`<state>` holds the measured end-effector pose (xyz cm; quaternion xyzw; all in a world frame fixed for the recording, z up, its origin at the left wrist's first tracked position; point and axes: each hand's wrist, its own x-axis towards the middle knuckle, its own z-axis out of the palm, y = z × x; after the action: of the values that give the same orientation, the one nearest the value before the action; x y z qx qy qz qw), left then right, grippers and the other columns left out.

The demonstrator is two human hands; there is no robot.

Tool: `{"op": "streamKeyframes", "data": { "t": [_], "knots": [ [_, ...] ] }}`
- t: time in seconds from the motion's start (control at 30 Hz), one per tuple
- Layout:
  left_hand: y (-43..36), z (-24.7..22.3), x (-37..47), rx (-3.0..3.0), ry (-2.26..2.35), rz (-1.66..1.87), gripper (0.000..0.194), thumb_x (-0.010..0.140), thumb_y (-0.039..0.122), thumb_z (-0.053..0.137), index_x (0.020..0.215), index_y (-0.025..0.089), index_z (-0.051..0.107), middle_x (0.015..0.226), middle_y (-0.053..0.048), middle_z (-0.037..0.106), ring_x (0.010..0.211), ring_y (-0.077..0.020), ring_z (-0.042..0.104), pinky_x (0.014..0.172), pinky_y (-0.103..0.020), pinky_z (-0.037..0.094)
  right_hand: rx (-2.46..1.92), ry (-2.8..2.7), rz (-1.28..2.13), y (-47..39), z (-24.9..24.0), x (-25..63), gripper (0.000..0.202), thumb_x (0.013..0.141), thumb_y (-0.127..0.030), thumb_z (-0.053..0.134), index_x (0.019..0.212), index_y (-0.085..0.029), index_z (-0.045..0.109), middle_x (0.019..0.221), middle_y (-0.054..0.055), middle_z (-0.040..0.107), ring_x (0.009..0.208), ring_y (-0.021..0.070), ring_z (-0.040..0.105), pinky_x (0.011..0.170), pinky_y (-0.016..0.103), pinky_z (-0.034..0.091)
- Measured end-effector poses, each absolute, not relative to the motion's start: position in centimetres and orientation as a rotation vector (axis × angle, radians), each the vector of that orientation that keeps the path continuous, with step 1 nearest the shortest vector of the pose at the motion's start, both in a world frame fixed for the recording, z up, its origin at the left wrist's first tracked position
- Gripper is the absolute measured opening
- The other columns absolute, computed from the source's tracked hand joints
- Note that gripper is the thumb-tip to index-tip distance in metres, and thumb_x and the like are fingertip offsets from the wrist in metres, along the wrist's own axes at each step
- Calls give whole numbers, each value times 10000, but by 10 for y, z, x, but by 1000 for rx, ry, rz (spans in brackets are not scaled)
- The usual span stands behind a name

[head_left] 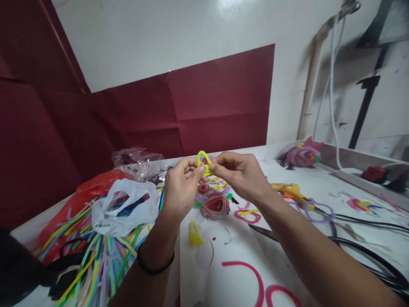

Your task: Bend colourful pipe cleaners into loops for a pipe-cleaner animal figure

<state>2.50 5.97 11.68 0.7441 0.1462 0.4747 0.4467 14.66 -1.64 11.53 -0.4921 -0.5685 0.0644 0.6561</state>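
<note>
A small yellow pipe-cleaner piece (203, 158), bent into a loop above a flat stacked base, is held up between both hands. My left hand (182, 187) pinches its left side with thumb and fingers. On its right side, my right hand (242, 172) pinches the base between thumb and forefinger. Below the hands lies a coiled multicoloured pipe-cleaner figure (216, 205). A similar yellow piece (194, 234) rests on the white sheet, near my left wrist. A pink loop (247, 215) lies below my right hand.
Many coloured pipe cleaners (99, 264) and a white plastic bag (124, 207) are at left. Scissors (263, 232) lie partly under my right forearm. A yellow glue gun (292, 192) with black cables is at right. A pink figure (305, 154) sits at the back.
</note>
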Motion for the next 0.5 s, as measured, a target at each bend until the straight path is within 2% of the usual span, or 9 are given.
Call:
{"op": "streamKeyframes", "data": {
  "t": [0.5],
  "knots": [
    [58,118,26,1824,309,1186,150,769,297,618,816,158,586,588,33,591,501,-85,574,513,-188,460,-1065,-1399,165,-20,117,154,171,776,-282,600,729,-121,632,674,23,606,616,116,531,549,227,408]
  ]
}}
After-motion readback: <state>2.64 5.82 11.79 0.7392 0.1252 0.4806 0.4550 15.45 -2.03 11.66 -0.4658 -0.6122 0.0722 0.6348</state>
